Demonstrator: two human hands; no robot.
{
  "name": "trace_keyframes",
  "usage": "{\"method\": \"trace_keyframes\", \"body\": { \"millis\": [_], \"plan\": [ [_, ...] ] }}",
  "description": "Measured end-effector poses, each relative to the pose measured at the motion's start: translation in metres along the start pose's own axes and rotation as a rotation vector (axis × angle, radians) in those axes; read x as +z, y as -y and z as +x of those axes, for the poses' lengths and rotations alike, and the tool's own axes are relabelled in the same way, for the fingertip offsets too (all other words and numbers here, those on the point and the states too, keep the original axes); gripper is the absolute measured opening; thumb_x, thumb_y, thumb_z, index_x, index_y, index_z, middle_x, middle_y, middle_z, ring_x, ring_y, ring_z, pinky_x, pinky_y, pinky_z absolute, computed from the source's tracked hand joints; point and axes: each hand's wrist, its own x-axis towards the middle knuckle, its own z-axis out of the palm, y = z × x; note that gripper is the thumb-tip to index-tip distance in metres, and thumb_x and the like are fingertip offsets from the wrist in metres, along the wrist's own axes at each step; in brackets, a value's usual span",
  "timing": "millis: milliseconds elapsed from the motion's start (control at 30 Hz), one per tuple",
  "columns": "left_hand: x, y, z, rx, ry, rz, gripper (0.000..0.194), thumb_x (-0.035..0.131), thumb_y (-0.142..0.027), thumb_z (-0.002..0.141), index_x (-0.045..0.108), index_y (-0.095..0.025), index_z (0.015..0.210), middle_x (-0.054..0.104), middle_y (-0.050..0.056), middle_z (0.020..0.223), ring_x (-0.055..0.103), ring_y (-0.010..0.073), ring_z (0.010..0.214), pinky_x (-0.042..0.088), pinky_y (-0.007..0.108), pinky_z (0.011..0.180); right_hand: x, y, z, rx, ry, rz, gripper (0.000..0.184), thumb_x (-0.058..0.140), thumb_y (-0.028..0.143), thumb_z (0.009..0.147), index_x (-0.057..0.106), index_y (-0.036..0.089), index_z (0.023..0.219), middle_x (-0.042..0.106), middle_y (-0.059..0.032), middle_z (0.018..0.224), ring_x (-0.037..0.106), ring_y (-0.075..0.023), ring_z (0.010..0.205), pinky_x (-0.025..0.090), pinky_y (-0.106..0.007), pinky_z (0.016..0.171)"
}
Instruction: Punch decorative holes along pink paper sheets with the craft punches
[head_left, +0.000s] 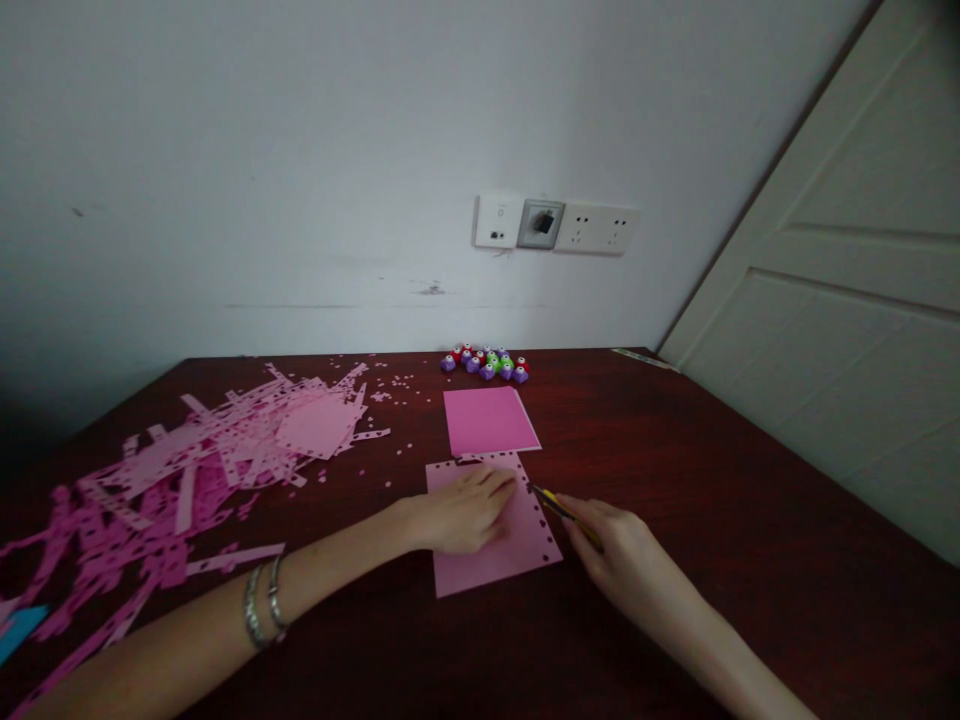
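Note:
A light pink sheet of paper (480,572) lies in front of me, with small punched holes along its top and right edges. My left hand (469,510) rests on it, fingers stretched out and pressing down. In my right hand (622,545) is a yellow and black utility knife (564,511). Its tip is at the sheet's upper right edge, beside the holes; whether the blade touches the paper I cannot tell. Just beyond the sheet sits a stack of deeper pink square paper (491,420).
A heap of cut pink paper strips and scraps (225,450) spreads over the table's left side. Several small coloured craft punches (487,363) stand at the back near the wall. A thin strip, perhaps a ruler (643,358), lies at the back right. Something blue (21,630) shows lower left.

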Motion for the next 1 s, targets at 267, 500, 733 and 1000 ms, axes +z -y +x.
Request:
{"method": "trace_keyframes", "body": {
  "millis": [267, 500, 733, 1000],
  "plan": [
    [0.006, -0.003, 0.0, -0.002, -0.005, 0.037, 0.051, 0.031, -0.033, 0.09, 0.027, -0.006, 0.133, 0.033, 0.015, 0.138, 0.025, 0.0261, 0.13, 0.019, 0.038, 0.106, 0.006, 0.004, -0.003, -0.01, -0.004, -0.027, 0.038, 0.037, 0.015, 0.086, 0.058, 0.016, 0.117, 0.067, -0.0117, 0.093, 0.065, -0.0206, 0.079, 0.051, -0.034, 0.075],
    [0.01, -0.003, 0.0, -0.012, -0.008, 0.049, 0.051, 0.029, -0.033, 0.091, 0.024, -0.007, 0.134, 0.033, 0.015, 0.139, 0.024, 0.0266, 0.13, 0.019, 0.039, 0.106, 0.01, 0.005, -0.008, -0.021, -0.045, -0.078, 0.038, 0.038, 0.018, 0.086, 0.057, 0.018, 0.119, 0.067, -0.0098, 0.083, 0.065, -0.0197, 0.072, 0.052, -0.031, 0.068],
    [0.006, -0.004, 0.001, -0.008, -0.017, 0.043, 0.049, 0.032, -0.034, 0.09, 0.028, -0.007, 0.131, 0.035, 0.015, 0.136, 0.027, 0.0263, 0.127, 0.021, 0.038, 0.104, 0.011, 0.01, -0.008, -0.011, -0.054, -0.121, 0.038, 0.038, 0.018, 0.085, 0.057, 0.02, 0.119, 0.066, -0.0081, 0.079, 0.064, -0.0183, 0.067, 0.052, -0.029, 0.064],
    [-0.001, -0.005, 0.002, -0.008, 0.004, 0.051, 0.047, 0.036, -0.033, 0.088, 0.031, -0.009, 0.128, 0.037, 0.014, 0.134, 0.029, 0.0253, 0.124, 0.023, 0.037, 0.103, 0.015, 0.013, -0.008, -0.01, -0.071, -0.184, 0.04, 0.038, 0.014, 0.084, 0.056, 0.02, 0.119, 0.064, -0.0081, 0.078, 0.064, -0.0175, 0.064, 0.052, -0.029, 0.062]
  ]
}}
